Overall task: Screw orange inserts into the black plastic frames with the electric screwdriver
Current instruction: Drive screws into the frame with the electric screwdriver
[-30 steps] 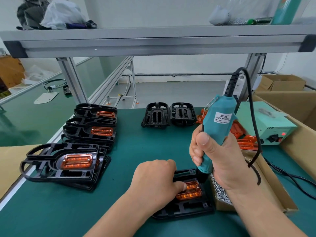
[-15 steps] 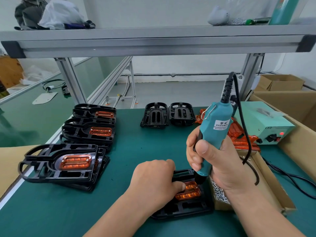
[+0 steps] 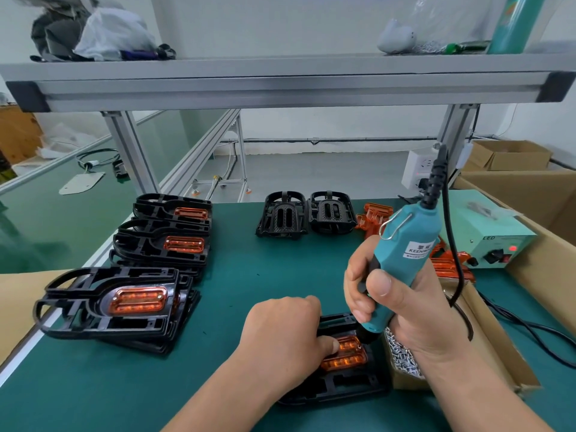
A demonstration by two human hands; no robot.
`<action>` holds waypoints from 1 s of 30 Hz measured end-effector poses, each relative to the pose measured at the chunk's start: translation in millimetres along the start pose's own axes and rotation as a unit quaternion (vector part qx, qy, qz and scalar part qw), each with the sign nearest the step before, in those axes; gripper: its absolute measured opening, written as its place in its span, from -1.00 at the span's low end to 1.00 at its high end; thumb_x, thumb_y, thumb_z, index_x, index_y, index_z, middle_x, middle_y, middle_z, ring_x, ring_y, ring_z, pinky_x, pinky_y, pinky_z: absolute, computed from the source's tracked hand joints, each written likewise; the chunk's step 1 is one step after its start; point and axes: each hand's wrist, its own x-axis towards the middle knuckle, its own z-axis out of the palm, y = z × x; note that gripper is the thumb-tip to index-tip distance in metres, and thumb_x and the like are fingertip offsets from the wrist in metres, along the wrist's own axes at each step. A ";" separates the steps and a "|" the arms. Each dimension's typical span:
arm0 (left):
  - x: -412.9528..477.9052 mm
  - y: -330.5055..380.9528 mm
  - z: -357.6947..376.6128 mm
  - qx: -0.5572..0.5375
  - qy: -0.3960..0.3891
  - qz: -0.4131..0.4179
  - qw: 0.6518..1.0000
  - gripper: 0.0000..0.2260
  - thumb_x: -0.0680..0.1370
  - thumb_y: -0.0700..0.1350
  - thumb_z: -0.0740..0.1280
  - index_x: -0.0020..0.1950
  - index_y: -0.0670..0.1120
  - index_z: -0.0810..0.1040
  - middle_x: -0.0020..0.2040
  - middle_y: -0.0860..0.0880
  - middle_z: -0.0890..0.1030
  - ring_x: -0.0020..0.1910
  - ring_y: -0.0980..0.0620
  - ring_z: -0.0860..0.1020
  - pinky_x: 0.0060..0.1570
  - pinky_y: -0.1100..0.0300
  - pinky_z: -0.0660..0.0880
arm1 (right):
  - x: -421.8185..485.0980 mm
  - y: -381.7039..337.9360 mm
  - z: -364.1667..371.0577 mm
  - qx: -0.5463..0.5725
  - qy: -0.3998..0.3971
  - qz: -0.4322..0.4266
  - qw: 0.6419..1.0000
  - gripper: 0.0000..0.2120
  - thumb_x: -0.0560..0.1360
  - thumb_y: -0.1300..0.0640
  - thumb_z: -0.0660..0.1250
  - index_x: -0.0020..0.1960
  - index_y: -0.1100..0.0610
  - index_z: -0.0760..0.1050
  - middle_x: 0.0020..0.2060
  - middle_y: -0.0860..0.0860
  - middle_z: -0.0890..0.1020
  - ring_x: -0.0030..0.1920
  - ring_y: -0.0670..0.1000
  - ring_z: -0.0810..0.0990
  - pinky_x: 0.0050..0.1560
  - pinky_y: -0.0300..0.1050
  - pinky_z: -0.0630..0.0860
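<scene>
Right hand [image 3: 402, 304] is wrapped tight round the electric screwdriver [image 3: 405, 254], thumb up the side, with the nose down on the far right corner of the orange insert [image 3: 346, 353]. That insert sits in the black frame [image 3: 349, 388] on the green mat [image 3: 249, 275], right in front of me. Left hand [image 3: 280, 335] is curled over the frame's left part, thumb tip against the insert, pinning it. I can't see the bit or the screw; the dark nose hides them. The main risk is that the driver leans to the right, so the bit may cam out and skid across the insert toward the thumb just beside it. Driving at a tilt could also cross-thread or strip the plastic. If the left hand's pressure eases, I'd expect the torque to spin the frame on the mat. The cable [image 3: 452, 244] drapes over the right wrist and could drag the tool off line. The box of screws [image 3: 402, 360] touches the frame's right edge, so a slip could knock it.
</scene>
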 end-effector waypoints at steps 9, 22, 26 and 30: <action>-1.7 0.8 -2.9 0.005 -0.017 0.003 1.000 -0.60 0.52 0.37 0.34 0.02 0.05 0.47 -0.14 0.05 0.61 -0.12 -0.09 0.60 -0.23 0.07 0.37 | 9.7 -10.2 4.6 0.020 0.011 -0.032 0.999 -0.53 0.49 -0.20 0.57 -0.06 0.19 0.53 -0.44 0.12 0.47 -0.48 0.08 0.44 -0.37 -0.14 0.46; -2.4 -5.8 -5.8 -0.037 -0.008 0.004 0.999 -0.53 0.57 0.38 0.26 0.28 0.07 0.43 0.07 0.05 0.67 0.08 -0.08 0.63 0.07 -0.01 0.56 | 19.8 16.2 -23.0 0.211 0.240 0.017 0.947 -0.49 0.32 -0.33 0.63 -0.14 0.06 0.53 -0.41 -0.02 0.41 -0.45 -0.05 0.42 -0.44 -0.20 0.41; -0.1 -12.7 -8.9 -0.144 0.046 -0.011 0.988 -0.72 0.68 0.25 0.15 0.26 0.13 0.42 -0.08 0.08 0.65 -0.03 0.04 0.62 -0.02 0.05 0.54 | 18.4 26.2 -25.3 0.234 0.288 0.041 0.928 -0.59 0.47 -0.29 0.50 -0.15 0.05 0.55 -0.41 -0.02 0.41 -0.45 -0.06 0.42 -0.45 -0.20 0.42; 9.6 -23.4 -4.5 -0.420 0.033 -0.058 0.905 -0.83 0.72 -0.03 0.17 0.20 0.14 0.53 -0.18 0.15 0.60 -0.26 0.19 0.51 -0.17 0.21 0.46 | 17.9 27.8 -22.3 0.236 0.295 0.051 0.925 -0.63 0.55 -0.24 0.39 -0.15 0.06 0.55 -0.41 -0.01 0.40 -0.45 -0.05 0.41 -0.46 -0.20 0.42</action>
